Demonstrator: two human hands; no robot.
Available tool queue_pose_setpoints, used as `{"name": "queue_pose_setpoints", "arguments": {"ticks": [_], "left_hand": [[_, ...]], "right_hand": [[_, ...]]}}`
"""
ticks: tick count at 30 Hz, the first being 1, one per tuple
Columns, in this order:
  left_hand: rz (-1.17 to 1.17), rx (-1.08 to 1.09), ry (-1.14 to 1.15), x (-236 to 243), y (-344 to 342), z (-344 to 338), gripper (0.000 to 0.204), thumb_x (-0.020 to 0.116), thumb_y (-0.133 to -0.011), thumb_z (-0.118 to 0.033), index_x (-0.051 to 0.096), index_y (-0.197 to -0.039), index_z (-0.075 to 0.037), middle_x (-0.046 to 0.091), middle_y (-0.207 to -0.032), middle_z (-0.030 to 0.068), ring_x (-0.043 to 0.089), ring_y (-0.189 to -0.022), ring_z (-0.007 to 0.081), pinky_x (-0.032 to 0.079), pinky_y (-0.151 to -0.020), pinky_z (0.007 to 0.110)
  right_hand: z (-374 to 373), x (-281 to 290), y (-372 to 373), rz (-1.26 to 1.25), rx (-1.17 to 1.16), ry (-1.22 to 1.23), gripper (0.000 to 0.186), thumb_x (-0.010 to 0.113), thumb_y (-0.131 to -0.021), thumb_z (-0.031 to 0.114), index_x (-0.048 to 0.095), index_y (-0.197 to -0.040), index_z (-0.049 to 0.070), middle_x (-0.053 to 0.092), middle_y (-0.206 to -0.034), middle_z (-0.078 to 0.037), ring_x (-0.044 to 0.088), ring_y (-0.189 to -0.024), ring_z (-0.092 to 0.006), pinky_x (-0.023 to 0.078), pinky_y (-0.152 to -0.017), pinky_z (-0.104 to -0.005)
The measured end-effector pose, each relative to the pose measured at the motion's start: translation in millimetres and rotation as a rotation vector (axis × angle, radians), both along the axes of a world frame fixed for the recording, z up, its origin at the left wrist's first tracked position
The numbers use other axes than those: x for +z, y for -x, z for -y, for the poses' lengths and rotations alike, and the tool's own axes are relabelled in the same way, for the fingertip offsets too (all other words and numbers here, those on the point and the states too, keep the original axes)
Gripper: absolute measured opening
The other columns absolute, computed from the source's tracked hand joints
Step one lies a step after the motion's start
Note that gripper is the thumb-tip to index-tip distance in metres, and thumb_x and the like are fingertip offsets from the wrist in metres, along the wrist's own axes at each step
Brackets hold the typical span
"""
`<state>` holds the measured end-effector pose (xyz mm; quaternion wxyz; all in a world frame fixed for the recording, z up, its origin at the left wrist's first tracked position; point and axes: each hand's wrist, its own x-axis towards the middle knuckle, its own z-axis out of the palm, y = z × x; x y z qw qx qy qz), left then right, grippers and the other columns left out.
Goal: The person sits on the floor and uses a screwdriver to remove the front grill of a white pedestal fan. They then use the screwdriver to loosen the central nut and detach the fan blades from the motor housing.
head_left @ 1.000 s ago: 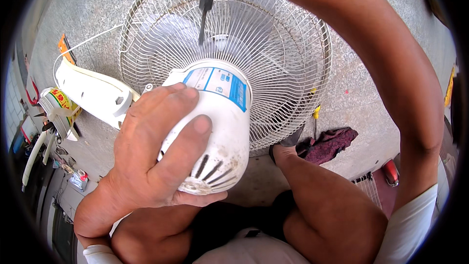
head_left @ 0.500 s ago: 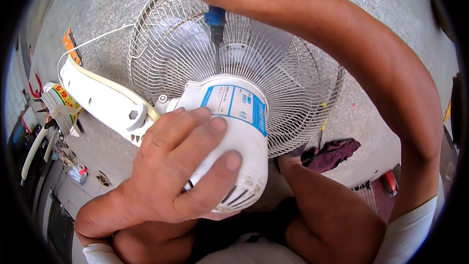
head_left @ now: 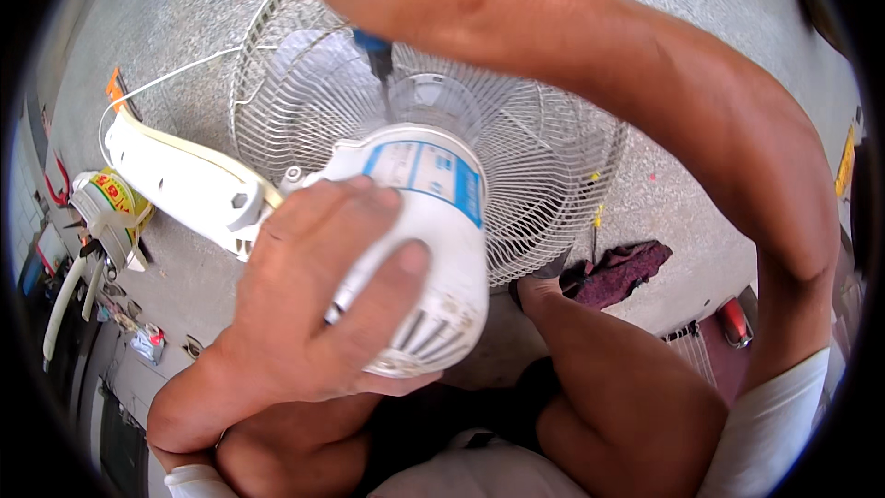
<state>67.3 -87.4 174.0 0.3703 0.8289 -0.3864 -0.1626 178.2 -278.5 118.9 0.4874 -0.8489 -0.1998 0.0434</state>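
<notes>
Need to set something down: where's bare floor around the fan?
Bare floor shows right of the fan guard, above the maroon cloth, and left of the guard, above the white cord. Crowded: around the yellow-white container and where the left hand grips the motor housing.

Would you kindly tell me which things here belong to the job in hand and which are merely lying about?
Part of the job, it seems:
white motor housing, under the left hand
wire fan guard
white fan neck
blue-handled screwdriver, tip near the housing

Apparently just lying about:
dark red cloth
orange tool
yellow-handled tool
</notes>
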Motion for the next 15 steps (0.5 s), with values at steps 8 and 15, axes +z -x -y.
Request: {"name": "queue_pose_setpoints", "arguments": {"ticks": [8,15], "left_hand": [[0.015,-0.089,-0.105,3.1,-1.1,-12.0,0.123,0.088,-0.067,-0.066,0.034,-0.155,0.0,0.048,-0.143,0.032,0.055,-0.128,0.044,0.049,-0.103,0.051],[0.026,-0.028,-0.287,24.1,3.1,-3.4,0.119,0.089,-0.07,-0.057,0.031,-0.157,-0.002,0.044,-0.15,0.0304,0.05,-0.135,0.0418,0.043,-0.111,0.053]], "right_hand": [[102.0,19.2,29.9,-0.399,-0.509,-0.079,0.028,0.065,-0.097,0.024,0.067,-0.083,0.0,0.059,-0.069,-0.006,0.055,-0.061,-0.0163,0.045,-0.054,-0.0316],[128.9,0.4,135.7,-0.671,-1.003,-0.165,0.034,0.069,-0.099,0.032,0.066,-0.087,0.0,0.061,-0.068,-0.003,0.055,-0.054,-0.0096,0.042,-0.05,-0.0244]]}}
